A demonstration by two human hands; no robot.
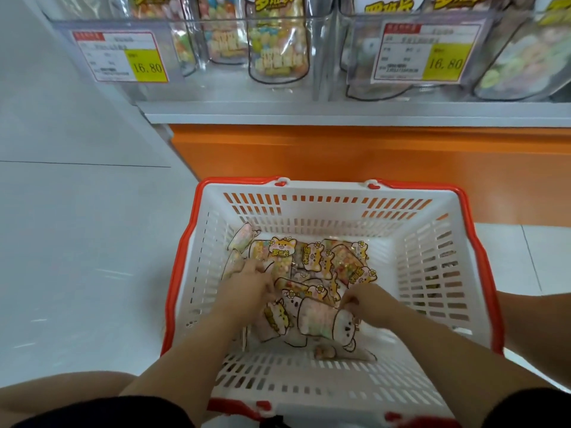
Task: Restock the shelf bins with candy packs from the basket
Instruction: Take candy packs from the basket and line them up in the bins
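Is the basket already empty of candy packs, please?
No, many candy packs lie on the floor of the basket, with the left hand and right hand reaching among them.

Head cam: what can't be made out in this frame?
- Left hand and right hand: fingertips buried among candy packs, blurred; grip unclear.
- Candy packs: overlapping in the basket; count unclear.
- Shelf bins: tops cut off by the upper edge; fill level unknown.
- Price labels: small print blurred; only 16.80 reads.
- Basket's near rim: blurred, partly hidden by the arms.
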